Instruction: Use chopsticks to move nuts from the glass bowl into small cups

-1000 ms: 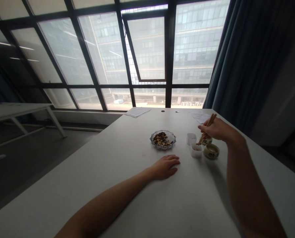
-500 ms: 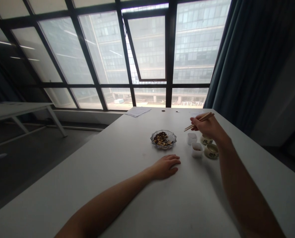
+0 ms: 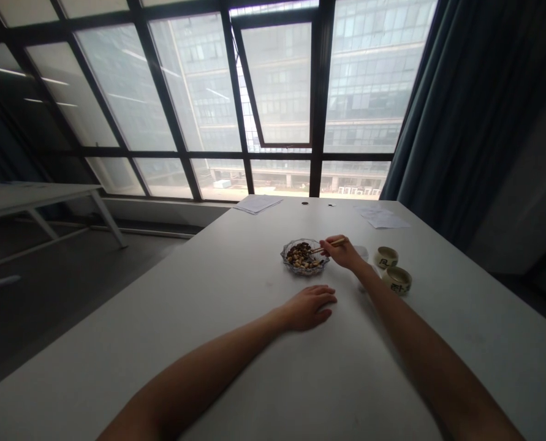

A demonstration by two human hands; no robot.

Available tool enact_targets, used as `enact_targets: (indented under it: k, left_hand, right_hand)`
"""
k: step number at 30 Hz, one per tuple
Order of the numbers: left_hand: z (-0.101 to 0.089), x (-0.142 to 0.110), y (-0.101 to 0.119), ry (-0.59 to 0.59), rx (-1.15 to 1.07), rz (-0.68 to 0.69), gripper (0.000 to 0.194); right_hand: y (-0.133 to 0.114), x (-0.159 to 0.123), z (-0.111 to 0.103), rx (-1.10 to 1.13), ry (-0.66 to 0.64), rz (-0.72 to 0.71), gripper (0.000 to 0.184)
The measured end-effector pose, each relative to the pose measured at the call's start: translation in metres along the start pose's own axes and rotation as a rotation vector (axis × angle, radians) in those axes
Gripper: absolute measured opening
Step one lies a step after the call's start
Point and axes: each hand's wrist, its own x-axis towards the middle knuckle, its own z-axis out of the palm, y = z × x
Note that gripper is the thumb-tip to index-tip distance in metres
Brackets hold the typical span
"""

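My right hand (image 3: 339,252) grips a pair of wooden chopsticks (image 3: 334,243), their tips reaching into a scalloped glass bowl (image 3: 285,262). Inside the bowl lies a mix of dark and pale pieces (image 3: 300,254) that look like nuts or beans; whether the tips pinch one cannot be made out. My left hand (image 3: 310,307) rests flat on the table in front of the bowl, fingers stretched out, holding nothing. Behind my right wrist, a translucent white plastic cup (image 3: 362,251) shows in part, and a second one is mostly hidden by the forearm.
Two small ceramic cups with dark characters, one farther (image 3: 386,257) and one nearer (image 3: 398,280), stand right of my right forearm. Papers lie at the far left (image 3: 258,204) and far right (image 3: 383,217) of the white table (image 3: 236,269). Windows and a blue curtain (image 3: 438,122) are beyond.
My right hand has moved left and down with the chopsticks, from above the plastic cups to the glass bowl. The ceramic cups and right-hand papers are now uncovered. My left hand stays put.
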Motion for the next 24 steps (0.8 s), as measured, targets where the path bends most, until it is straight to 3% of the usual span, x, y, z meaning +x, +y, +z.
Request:
enact_targets:
  k: [11,24]
  left_hand:
    - [0.0,0.001,0.0,0.001,0.002,0.004,0.036]
    - [0.0,0.001,0.0,-0.003,0.009,0.005,0.036]
  right_hand:
    - [0.0,-0.006,0.011,-0.002,0.031,0.008,0.046]
    - [-0.012,-0.007,0.0,-0.09,-0.002,-0.011,0.046]
